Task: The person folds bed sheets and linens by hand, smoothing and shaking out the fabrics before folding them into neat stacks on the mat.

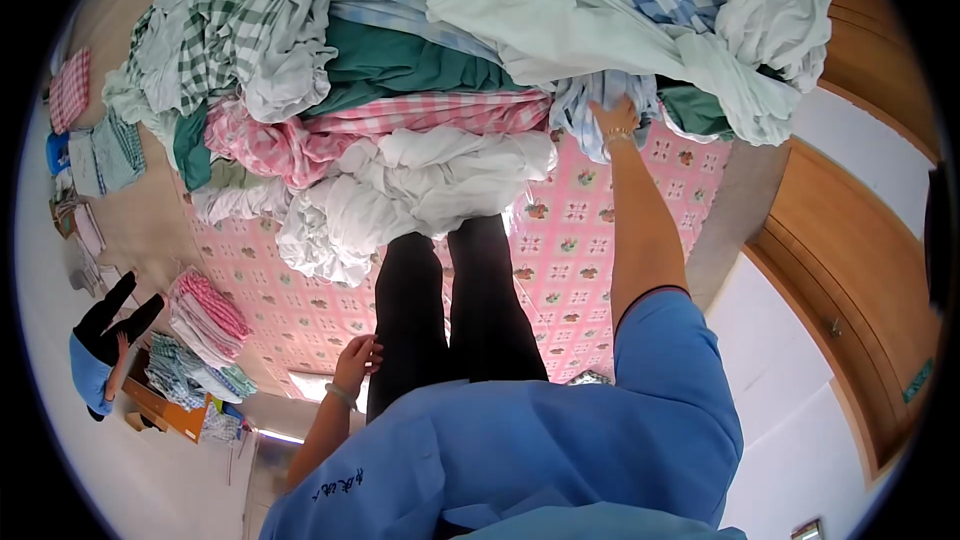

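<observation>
My right hand [615,119] reaches forward to the near edge of a large heap and grips a crumpled light blue striped cloth [577,117]. Its fingertips are partly lost in the folds. My left hand [358,360] hangs beside my left thigh, fingers loosely bent and slightly apart, with nothing in it. Left of the gripped cloth lie a pink checked cloth [430,113] and a bunched white cloth [430,180], which lies just beyond my legs. Above them are a dark green cloth [390,60] and a long pale green cloth [560,25].
The heap rests on a pink patterned sheet [570,270]. Green checked cloth [235,10] is at its left. Folded stacks [210,315] stand farther left, near another person [92,370] in blue. A wooden door [840,290] is on the right.
</observation>
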`<state>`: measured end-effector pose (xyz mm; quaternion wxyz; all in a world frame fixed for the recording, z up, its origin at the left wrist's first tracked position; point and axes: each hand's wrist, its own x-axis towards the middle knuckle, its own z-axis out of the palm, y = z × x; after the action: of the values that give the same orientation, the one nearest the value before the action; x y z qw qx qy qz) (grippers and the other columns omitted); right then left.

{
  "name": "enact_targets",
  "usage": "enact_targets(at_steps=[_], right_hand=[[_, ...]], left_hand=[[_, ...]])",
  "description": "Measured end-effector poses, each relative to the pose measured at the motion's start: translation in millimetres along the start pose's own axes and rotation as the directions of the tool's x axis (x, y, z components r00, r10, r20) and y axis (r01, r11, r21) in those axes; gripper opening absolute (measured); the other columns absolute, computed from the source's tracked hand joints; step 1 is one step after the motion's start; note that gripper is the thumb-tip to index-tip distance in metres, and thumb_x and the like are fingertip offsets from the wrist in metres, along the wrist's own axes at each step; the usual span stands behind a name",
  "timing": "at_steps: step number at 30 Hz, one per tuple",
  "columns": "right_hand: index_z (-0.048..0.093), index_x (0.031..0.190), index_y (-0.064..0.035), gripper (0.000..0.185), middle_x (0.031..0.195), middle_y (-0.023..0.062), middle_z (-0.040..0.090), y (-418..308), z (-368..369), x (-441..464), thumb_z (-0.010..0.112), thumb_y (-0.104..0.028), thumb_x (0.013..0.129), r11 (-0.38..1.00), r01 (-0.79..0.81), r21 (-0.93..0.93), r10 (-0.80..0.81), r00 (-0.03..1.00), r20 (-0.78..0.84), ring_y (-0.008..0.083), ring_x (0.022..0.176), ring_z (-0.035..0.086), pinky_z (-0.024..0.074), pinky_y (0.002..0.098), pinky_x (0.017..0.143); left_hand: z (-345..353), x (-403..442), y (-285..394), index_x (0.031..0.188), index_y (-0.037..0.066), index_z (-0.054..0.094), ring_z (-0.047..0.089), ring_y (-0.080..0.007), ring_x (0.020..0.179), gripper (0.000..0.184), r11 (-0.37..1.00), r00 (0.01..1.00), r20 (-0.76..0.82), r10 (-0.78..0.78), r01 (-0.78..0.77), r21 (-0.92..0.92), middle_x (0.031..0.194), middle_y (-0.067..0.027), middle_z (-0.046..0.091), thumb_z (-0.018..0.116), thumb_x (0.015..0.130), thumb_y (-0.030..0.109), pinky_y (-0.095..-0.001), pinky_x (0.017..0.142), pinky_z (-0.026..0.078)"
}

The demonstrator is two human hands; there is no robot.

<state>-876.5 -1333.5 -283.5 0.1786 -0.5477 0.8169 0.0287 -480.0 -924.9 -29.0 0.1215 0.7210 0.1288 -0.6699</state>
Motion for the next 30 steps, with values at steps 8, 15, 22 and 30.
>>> enact_targets(at_steps=[8,15,22,30], right_hand=[[0.053,0.094,0.0007,0.026,0.081,0.0245,0.053,-35,43,1,0.04,-0.017,0.081,0.721,0.685,-0.107,-0.62,0.706,0.341,0.0378,0.076,0.053,0.043,0.0442,0.067],[0.056,0.071,0.0017,0.05,0.057,0.0026,0.05,-63,-115,-224,0.06,-0.048,0.07,0.7,0.055,0.712,-0.584,0.619,0.525,0.0096,0.054,0.045,0.0385,0.0267,0.048],[0.04,0.051,0.0022,0.055,0.043,0.0053,0.032,-83,-318,-387,0.063,-0.045,0.065,0.334,0.41,0.849,-0.762,-0.412,0.499,0.0113,0.043,0.033,0.0284,0.0295,0.041],[0.042,0.053,-0.0002,0.041,0.048,0.0055,0.041,-79,-368,-493,0.063,-0.032,0.069,0.357,0.43,0.829,-0.879,-0.146,0.454,0.012,0.045,0.037,0.0323,0.0296,0.045]], left_hand=[[0,0,-22,0.101,0.009,0.052,0.053,-0.0091,0.064,0.023,1.0,0.999,-0.047,-0.021,0.021,0.003,0.081,-0.0028,0.056,0.048,0.084,0.023,-0.0201,0.054,0.043],[49,-53,10,0.104,0.01,0.051,0.05,-0.0089,0.068,0.03,0.966,0.966,0.116,0.23,-0.241,0.098,0.087,-0.0014,0.055,0.044,0.085,0.032,-0.0228,0.059,0.043],[98,-128,70,0.13,0.012,0.022,0.04,-0.0235,0.107,0.061,0.944,0.805,0.495,0.327,-0.251,-0.215,0.129,-0.0087,0.031,0.038,0.083,0.048,-0.0367,0.086,0.034],[94,-191,29,0.131,0.01,0.009,0.043,-0.0264,0.103,0.091,0.809,0.813,0.486,0.32,-0.501,0.306,0.124,-0.0136,0.033,0.058,0.068,0.052,-0.0412,0.068,0.045]])
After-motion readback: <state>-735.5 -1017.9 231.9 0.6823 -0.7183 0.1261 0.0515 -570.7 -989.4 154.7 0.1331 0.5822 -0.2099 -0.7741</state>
